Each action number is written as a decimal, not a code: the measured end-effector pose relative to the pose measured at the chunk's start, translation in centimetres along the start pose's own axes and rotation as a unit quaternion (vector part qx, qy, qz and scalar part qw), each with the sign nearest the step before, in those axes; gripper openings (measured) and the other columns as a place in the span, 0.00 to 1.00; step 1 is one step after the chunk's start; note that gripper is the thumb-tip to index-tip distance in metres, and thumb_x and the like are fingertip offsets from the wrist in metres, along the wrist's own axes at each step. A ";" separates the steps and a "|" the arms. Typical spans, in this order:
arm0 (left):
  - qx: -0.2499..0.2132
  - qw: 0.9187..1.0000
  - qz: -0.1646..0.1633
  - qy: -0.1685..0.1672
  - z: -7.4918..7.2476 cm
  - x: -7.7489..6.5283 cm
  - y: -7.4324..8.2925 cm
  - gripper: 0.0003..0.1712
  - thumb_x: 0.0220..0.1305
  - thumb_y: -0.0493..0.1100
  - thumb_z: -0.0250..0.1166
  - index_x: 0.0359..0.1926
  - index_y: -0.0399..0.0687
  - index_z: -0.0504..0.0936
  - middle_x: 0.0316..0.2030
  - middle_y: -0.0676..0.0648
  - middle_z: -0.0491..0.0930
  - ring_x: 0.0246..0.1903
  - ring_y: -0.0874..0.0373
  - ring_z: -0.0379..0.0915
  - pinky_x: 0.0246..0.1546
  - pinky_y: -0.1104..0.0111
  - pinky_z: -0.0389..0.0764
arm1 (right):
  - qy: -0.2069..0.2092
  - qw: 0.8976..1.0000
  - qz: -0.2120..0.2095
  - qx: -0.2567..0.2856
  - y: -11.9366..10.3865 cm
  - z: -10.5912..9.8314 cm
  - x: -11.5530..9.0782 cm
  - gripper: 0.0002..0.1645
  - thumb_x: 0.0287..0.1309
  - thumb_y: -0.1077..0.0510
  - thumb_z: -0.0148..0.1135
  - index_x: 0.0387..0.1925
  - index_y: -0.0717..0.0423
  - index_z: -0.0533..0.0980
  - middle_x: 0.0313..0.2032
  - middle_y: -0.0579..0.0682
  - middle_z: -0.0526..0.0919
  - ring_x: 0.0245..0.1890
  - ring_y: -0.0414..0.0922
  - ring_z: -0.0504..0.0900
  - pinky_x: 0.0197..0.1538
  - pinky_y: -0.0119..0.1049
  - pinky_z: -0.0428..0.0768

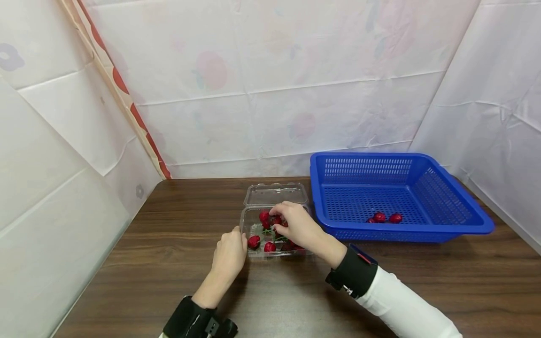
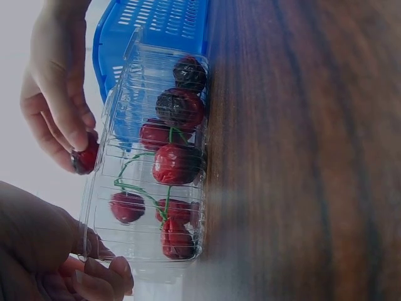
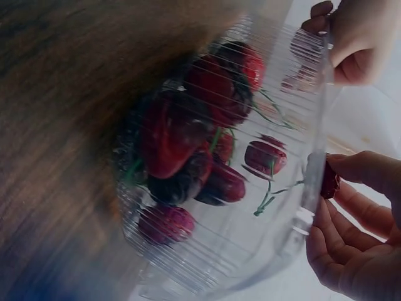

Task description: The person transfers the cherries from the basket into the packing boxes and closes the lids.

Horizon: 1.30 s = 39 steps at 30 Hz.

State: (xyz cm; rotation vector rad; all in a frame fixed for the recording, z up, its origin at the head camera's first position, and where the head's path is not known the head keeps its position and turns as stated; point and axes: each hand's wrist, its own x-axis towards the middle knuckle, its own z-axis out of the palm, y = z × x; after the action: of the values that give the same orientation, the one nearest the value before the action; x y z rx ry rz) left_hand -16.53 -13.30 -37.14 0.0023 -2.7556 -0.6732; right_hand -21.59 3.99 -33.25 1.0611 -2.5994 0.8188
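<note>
"So, was it finished?"

"Partway, apparently: right hand [image 1: 297, 225] pinched one fruit [image 2: 88, 153] over the box [image 1: 255, 229], left hand [image 1: 230, 251] gripped its side; more fruits [image 1: 254, 241] lay inside, a few in the basket [image 1: 422, 229] to its right."

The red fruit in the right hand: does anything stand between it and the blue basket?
Yes: the right rim of the box and then the left side of the basket. The fruit, held by the right hand at the box's opening, would probably need lifting over both.
</note>
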 end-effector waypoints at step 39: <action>-0.001 1.000 -0.013 -0.004 0.2 0.1 -0.1 0.12 0.60 0.36 0.55 0.39 0.27 0.76 0.25 0.33 0.78 0.21 0.41 0.76 0.13 0.57 0.72 | -0.070 0.993 -0.015 -0.090 1.2 2.3 0.2 0.14 0.44 0.67 0.65 0.37 0.58 0.78 0.31 0.49 0.76 0.32 0.45 0.77 0.36 0.37 0.75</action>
State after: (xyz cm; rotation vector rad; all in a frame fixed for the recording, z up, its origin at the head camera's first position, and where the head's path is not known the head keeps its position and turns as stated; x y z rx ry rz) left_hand -16.70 -13.34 -37.36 0.0341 -2.7661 -0.6847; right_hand -22.51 3.24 -35.59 1.1373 -2.7032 0.5081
